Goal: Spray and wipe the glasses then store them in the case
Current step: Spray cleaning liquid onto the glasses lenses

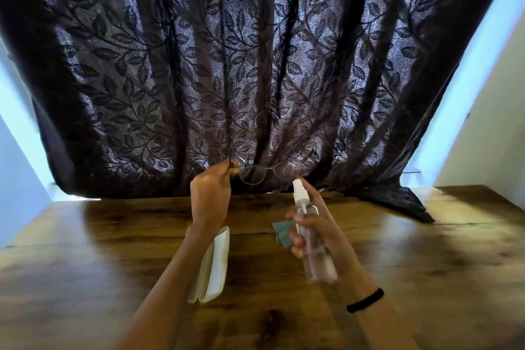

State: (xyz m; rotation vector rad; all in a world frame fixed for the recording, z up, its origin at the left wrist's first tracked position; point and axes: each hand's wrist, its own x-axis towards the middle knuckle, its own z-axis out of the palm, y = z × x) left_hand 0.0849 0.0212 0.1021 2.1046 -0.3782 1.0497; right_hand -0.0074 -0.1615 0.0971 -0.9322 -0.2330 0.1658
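above a dark brown wooden table (pixel 397 278) with a glossy grain, both bare hands are raised in front of a dark purple curtain with a leaf pattern (pixel 255 65). left hand (pixel 208 196) is closed in a pinch around one end of a pair of thin dark-framed round glasses (pixel 257 175), holding them up in the air with the lenses facing toward the person; the far lens is faint against the curtain. right hand (pixel 311 231) is wrapped around a clear plastic spray bottle with a white nozzle (pixel 309 239), fingers curled about its upper body, the bottle tilted so that the nozzle points up toward the glasses, near them but apart. a black band (pixel 365 300) sits on the right wrist. on the table, partly hidden under the left forearm, lies a long cream-white glasses case (pixel 214 267); whether its lid is open is hard to tell. a small grey-blue wiping cloth (pixel 281 233) lies on the table behind the right hand, between the two arms, well apart from the case.
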